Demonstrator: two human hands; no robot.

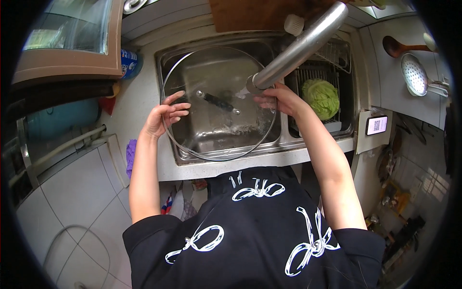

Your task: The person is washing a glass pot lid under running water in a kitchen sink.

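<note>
A large round clear glass lid (202, 133) with a thin metal rim is held over the left basin of a stainless steel sink (169, 153). Its dark bar handle (218, 102) has a bright metal fitting at each end. My left hand (164, 113) supports the lid's left edge, fingers spread and partly behind the glass. At the right edge, my right hand (279, 99) grips the lid beneath the thick metal faucet spout (299, 47), which hides part of that hand. Water shows at the spout's mouth and on the glass.
A green cabbage (320, 99) sits on a rack in the right basin. A blue-labelled bottle (130, 64) stands left of the sink. A phone (376, 125) rests at the right; a wooden ladle (397, 47) and a metal skimmer (414, 72) hang beyond.
</note>
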